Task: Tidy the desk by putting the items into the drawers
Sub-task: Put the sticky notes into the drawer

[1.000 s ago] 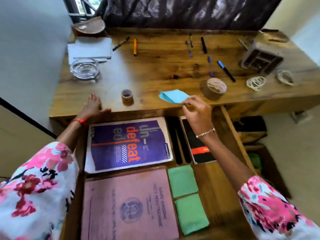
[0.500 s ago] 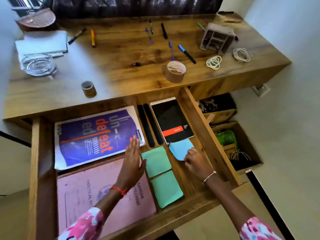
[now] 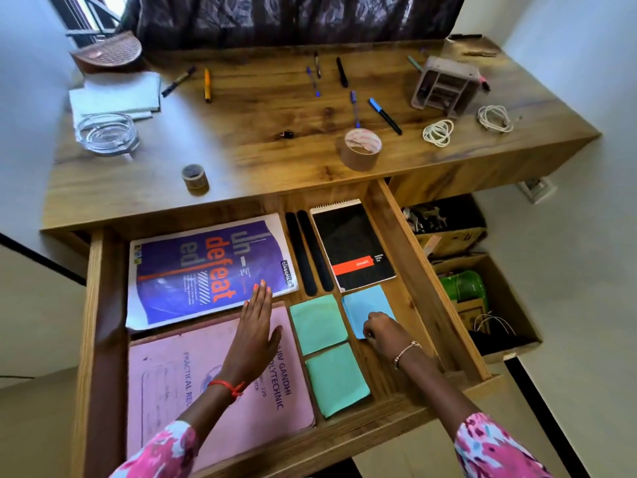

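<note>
Wooden desk point(image 3: 262, 108) fills the top of the view, with a dark curtain point(image 3: 293, 15) behind it and pale walls on both sides. Its front edge hangs over a wide drawer point(image 3: 103, 322) pulled far out. Bare wood shows in the middle of the desk, between the pens point(image 3: 384, 115), the big tape roll point(image 3: 362, 150) and the small tape roll point(image 3: 195, 179).

Down in the drawer, the blue paper pad point(image 3: 367, 307) is square and flat. It lies just below the black notebook point(image 3: 351, 244) and beside two green pads point(image 3: 319, 322), close to the drawer's right wall. The right hand point(image 3: 387, 334) is curled, with its fingertips pinching the pad's near corner. The left hand point(image 3: 255, 332) is flat and open, resting on the pink book point(image 3: 193, 391), fingers reaching the purple book point(image 3: 206, 270). Two black strips point(image 3: 308, 253) lie between the purple book and the notebook.
</note>
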`<state>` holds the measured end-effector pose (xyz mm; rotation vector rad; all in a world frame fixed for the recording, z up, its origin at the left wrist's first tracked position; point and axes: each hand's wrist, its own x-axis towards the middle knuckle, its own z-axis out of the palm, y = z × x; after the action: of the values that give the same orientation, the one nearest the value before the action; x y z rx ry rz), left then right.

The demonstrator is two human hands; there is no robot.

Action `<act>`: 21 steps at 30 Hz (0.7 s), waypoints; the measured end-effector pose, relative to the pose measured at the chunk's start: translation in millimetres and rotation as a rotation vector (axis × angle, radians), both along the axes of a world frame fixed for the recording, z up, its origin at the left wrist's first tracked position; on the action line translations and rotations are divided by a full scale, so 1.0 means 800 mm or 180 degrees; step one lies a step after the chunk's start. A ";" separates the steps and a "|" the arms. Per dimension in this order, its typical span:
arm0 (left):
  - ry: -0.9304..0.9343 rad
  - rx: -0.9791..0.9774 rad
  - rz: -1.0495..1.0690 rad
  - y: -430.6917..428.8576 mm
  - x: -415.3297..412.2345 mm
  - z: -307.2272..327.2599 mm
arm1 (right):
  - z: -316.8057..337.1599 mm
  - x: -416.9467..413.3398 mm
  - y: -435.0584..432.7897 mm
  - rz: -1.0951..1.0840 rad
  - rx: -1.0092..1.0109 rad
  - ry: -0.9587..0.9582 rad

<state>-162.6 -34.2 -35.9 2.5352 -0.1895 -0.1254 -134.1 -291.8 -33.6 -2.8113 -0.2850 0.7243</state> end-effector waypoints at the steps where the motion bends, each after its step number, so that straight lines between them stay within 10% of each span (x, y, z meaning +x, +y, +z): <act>1: -0.0008 -0.0008 0.0038 0.003 0.000 0.001 | 0.000 0.002 0.001 0.0009 -0.0001 0.0040; 10: -0.0052 -0.0060 0.0242 0.027 0.013 0.009 | 0.027 0.034 0.011 -0.0209 0.0199 0.0093; 21: -0.0158 0.0878 -0.0185 0.039 0.167 0.066 | 0.148 0.214 0.032 -0.1179 0.1053 -0.1330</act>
<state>-28.7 -3.4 17.2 2.8101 -0.2830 -0.1183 36.8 -266.3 84.7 -2.5594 0.0512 0.0030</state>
